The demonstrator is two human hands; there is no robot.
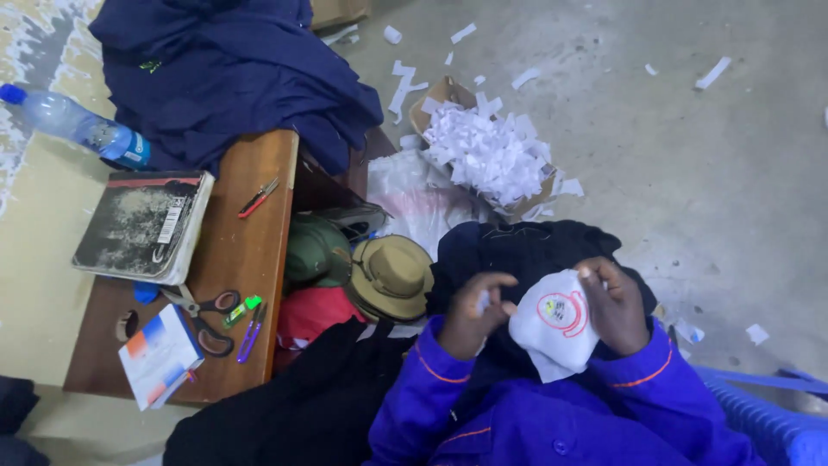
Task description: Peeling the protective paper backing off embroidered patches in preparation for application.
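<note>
My right hand [614, 304] grips a white cloth patch [554, 326] with a round red-ringed emblem, held over a dark navy garment [517, 250] on my lap. My left hand [474, 312] pinches the patch's left edge with thumb and fingers curled. Both arms wear blue sleeves with orange piping. Whatever lies under the patch is hidden.
A wooden bench [241, 250] to the left carries a worn book [145, 226], scissors [205, 318], small red snips [258, 198], pens, a paper pad [158, 355] and piled navy clothes [233, 73]. A water bottle [78, 125], hats [392, 276], and a box of white scraps [487, 151] lie around.
</note>
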